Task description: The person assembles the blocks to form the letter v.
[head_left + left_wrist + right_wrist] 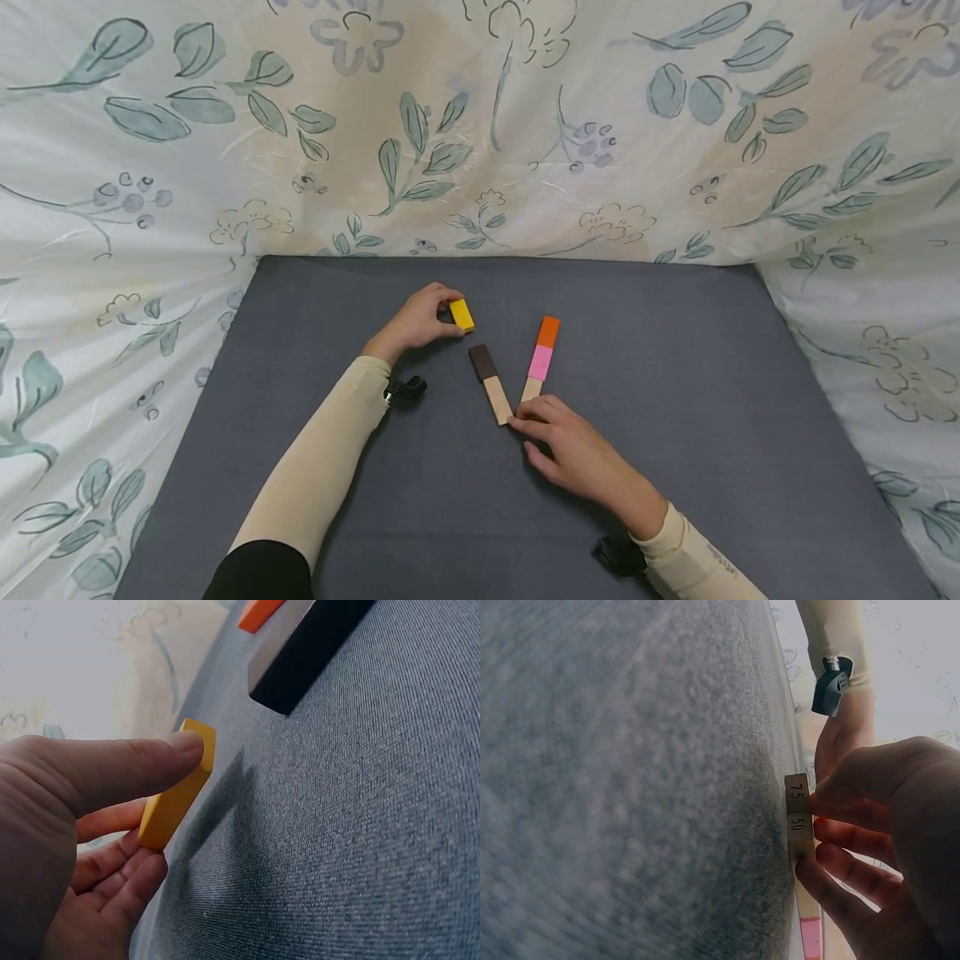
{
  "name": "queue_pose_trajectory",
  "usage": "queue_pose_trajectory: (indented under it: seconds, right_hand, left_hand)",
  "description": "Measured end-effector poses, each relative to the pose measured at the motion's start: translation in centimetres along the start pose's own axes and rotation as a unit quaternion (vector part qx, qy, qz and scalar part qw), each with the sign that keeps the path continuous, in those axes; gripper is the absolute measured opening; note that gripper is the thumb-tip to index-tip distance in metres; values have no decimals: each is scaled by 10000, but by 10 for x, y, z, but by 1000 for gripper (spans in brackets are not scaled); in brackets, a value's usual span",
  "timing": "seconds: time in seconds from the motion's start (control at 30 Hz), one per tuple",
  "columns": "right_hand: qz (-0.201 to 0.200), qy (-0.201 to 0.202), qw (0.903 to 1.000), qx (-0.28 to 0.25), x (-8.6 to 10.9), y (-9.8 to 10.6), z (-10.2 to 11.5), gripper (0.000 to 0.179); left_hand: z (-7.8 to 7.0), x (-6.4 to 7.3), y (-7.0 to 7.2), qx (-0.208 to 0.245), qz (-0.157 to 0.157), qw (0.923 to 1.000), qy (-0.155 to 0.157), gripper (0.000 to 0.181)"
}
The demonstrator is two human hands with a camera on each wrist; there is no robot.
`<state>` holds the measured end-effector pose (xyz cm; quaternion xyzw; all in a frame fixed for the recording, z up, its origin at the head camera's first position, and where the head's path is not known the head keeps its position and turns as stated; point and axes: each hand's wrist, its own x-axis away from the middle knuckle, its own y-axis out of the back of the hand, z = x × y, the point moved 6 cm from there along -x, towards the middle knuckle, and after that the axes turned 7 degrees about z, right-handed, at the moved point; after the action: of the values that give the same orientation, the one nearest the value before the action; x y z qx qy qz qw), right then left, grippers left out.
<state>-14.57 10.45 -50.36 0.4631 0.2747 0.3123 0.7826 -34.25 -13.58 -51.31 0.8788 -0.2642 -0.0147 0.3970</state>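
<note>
My left hand (422, 318) pinches a yellow block (462, 315) between thumb and fingers. In the left wrist view the yellow block (176, 796) is tilted, its shadow falling on the cloth. Two rows of blocks form a V. The left row has a dark brown block (483, 362) end to end with a plain wood block (497, 401). An orange block (548, 331), a pink block (540, 362) and another plain wood block (532, 389) make the right row. My right hand (572, 450) touches the plain blocks at the V's point, where ends marked 75 (796, 793) and 50 (800, 834) show.
Dark grey cloth (675, 375) covers the table. A leaf-patterned white curtain (525, 183) hangs behind it and along both sides. Each wrist wears a small black camera (406, 389).
</note>
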Motion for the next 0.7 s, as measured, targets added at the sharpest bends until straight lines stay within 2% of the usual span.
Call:
queue_pose_trajectory:
  seconds: [0.43,0.7]
  right_hand:
    - [-4,-22,10000,2,0,0,0,36]
    - [-10,2,10000,6,0,0,0,35]
  left_hand:
    - [-11,4,-4,-78,230,9996,-154,65]
    - [-12,2,-7,-165,302,9994,-105,65]
